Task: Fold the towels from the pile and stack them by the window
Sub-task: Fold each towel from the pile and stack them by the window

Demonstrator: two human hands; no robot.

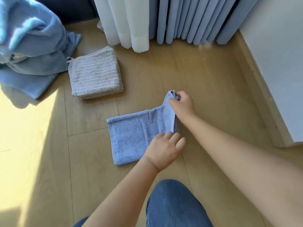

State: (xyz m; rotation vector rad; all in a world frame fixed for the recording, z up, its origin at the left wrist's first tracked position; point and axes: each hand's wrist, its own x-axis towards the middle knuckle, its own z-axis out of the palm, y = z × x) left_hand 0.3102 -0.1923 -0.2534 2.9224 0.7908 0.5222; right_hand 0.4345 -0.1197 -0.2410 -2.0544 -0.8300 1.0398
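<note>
1. Blue terry cloth is what you are working on: the blue towel [131, 136] lies on the wooden floor [213, 79] just ahead of your knee [172, 203]. It is already doubled into a small rectangle, and its right edge is lifted.
2. Your right hand [182, 104] pinches the far right corner between thumb and fingers and holds it off the floor, so a strip of cloth stands up along that side.
3. Your left hand [165, 149] lies over the near right corner with the fingers fairly straight, their tips at the foot of the raised strip. The thumb is hidden, so I cannot tell whether this hand grips the cloth or only presses on it.
4. Done so far, as I judge it: one grey striped towel [96, 74] sits folded on the floor near the white curtain [124, 22] and the blue curtain [196, 18], which I take to mark the window. It is the only folded piece there.
5. In hand: this looks like one of the last folds on the blue towel. Carrying the raised edge across to the left would halve it. It is not yet stacked and lies well apart from the grey striped towel.
6. Left to do: the pile [29, 54] of loose blue towels is heaped at the far left, just beside the grey striped towel. You cannot count its pieces from here, so most of the task seems to lie ahead.
7. Containers: no basket, bin or box shows, and every towel rests directly on the floor.
</note>
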